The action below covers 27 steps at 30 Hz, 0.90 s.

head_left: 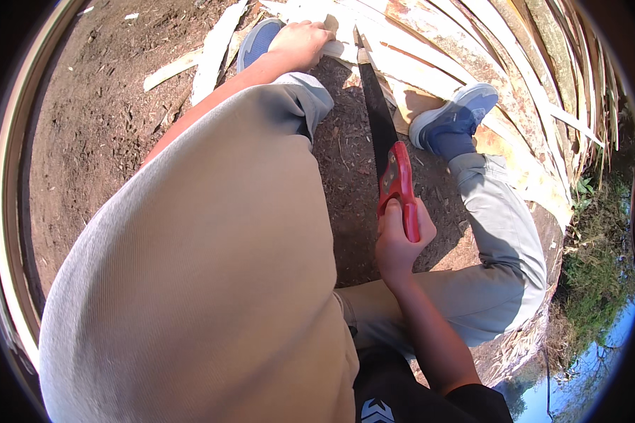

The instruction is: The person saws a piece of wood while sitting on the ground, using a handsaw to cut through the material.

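My right hand (402, 243) is wrapped round the red handle of a handsaw (377, 106). Its dark blade points away from me, and the sunlit tip lies over or against a pale strip of wood (342, 51). At the top, beside my left shoe (259, 44), my left hand (303, 44) bears on that strip with its fingers bent round it. The fingers' undersides are hidden. Both hands are apart, with the blade's tip just right of the left one.
Several long split wood strips (543, 63) fan out at the upper right. My right shoe (455, 116) stands close to the blade's right side. My raised left leg (212, 233) fills much of the view. Bare brown soil (99, 127) with wood chips lies left; grass (596, 257) grows right.
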Each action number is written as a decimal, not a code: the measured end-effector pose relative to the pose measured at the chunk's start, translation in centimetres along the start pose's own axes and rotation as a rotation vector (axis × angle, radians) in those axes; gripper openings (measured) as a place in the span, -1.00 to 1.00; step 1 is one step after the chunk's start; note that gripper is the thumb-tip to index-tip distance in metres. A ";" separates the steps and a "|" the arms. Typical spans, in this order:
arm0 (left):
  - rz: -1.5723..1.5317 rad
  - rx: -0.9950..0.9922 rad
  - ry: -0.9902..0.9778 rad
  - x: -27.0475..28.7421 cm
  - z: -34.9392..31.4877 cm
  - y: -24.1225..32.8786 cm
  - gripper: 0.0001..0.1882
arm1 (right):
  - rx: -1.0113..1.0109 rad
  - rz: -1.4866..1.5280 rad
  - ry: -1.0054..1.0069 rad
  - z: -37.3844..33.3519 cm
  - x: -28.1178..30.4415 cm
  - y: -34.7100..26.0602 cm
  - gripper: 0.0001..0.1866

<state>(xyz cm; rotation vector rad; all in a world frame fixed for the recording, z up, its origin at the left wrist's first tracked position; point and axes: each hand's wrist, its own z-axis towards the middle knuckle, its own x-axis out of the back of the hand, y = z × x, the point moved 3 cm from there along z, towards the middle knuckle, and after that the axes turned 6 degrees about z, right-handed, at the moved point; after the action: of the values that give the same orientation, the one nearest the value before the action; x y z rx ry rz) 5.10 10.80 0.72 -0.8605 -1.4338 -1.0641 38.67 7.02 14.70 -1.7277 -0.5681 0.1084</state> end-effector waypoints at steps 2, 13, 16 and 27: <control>0.018 0.015 -0.029 0.3 0.0 -0.2 -0.56 | 0.048 -0.012 -0.042 0.6 -1.2 -0.2 -0.91; -0.002 -0.007 0.044 -0.1 -0.3 -0.3 -0.58 | 0.022 0.009 -0.014 2.3 -0.1 0.3 -0.81; 0.013 0.002 0.013 -0.2 0.0 -0.6 -0.59 | 0.069 -0.021 -0.043 2.9 -1.4 -0.6 -0.79; 0.005 -0.003 0.037 -0.1 -0.2 -0.4 -0.61 | 0.071 -0.047 -0.043 -0.9 -1.0 0.7 -0.91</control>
<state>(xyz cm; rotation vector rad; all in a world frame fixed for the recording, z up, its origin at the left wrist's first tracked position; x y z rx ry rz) 4.77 10.47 0.51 -0.8416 -1.3993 -1.0735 38.36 5.73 14.05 -1.6458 -0.6290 0.1306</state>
